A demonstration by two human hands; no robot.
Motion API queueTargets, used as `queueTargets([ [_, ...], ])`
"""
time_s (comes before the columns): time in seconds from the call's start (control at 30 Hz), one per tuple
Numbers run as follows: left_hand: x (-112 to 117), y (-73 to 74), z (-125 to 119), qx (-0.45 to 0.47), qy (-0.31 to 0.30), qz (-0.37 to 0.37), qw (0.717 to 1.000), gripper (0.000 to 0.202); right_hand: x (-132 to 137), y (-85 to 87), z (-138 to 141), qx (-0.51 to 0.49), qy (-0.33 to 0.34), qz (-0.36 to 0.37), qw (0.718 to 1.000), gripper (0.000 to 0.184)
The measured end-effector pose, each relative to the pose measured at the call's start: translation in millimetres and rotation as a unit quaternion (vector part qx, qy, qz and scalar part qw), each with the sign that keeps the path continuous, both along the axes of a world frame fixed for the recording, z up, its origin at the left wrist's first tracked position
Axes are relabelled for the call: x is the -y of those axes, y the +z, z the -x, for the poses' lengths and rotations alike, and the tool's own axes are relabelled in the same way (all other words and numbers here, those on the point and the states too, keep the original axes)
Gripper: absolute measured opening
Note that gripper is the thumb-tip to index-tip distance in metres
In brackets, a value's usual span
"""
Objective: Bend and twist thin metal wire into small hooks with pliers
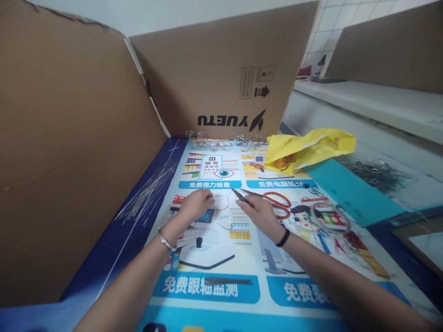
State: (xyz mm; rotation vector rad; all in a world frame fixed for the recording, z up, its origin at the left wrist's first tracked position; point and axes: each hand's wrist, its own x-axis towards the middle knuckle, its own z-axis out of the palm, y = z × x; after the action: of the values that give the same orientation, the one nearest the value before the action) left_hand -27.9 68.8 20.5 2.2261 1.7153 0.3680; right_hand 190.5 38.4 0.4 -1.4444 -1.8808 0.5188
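Observation:
My left hand (195, 203) is closed in a pinch on a thin wire ring (221, 202) lying on the printed poster (242, 258). My right hand (258, 213) is closed round a dark slim pair of pliers (241, 196) whose tip points left toward the wire ring. Red-handled scissors (277, 203) lie on the poster just right of my right hand. A silver bangle sits on my left wrist and a black band on my right wrist.
Cardboard walls stand at the left (69, 152) and at the back (221, 69). A bundle of straight wires (148, 193) lies at the left. Finished wire pieces (221, 140) line the back. A yellow bag (308, 147) and a clear tape roll (328, 216) lie to the right.

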Motion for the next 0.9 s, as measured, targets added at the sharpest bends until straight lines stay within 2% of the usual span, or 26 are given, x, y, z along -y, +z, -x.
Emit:
queueTargets([
  [0.1,-8,7.7,-9,-0.076,0.022,0.016,0.997,0.018,-5,8.5,5,-0.045,0.016,0.033,0.998,0.040],
  [0.2,-12,5.7,-17,-0.093,0.034,0.021,0.995,0.016,-10,11.3,12,-0.059,0.015,0.033,0.998,0.039],
  [0.4,-5,-10.9,-24,-0.070,0.049,-0.009,0.996,0.017,-14,-3.3,20,-0.039,0.013,-0.010,0.999,0.039],
  [0.57,0,-14.5,-23,-0.070,0.039,-0.030,0.996,0.018,-13,-11.0,19,-0.036,0.029,-0.017,0.999,0.039],
  [0.63,-1,-13.6,-22,-0.037,0.031,-0.034,0.998,0.016,-14,-10.7,18,-0.038,0.030,-0.015,0.999,0.038],
  [0.73,-5,-11.4,-19,0.071,0.017,-0.015,0.997,0.013,-17,-10.0,14,-0.034,0.017,-0.014,0.999,0.038],
  [0.9,-9,-4.6,-15,0.261,-0.024,0.056,0.963,0.008,-22,-10.3,7,0.012,-0.009,-0.043,0.999,0.035],
])
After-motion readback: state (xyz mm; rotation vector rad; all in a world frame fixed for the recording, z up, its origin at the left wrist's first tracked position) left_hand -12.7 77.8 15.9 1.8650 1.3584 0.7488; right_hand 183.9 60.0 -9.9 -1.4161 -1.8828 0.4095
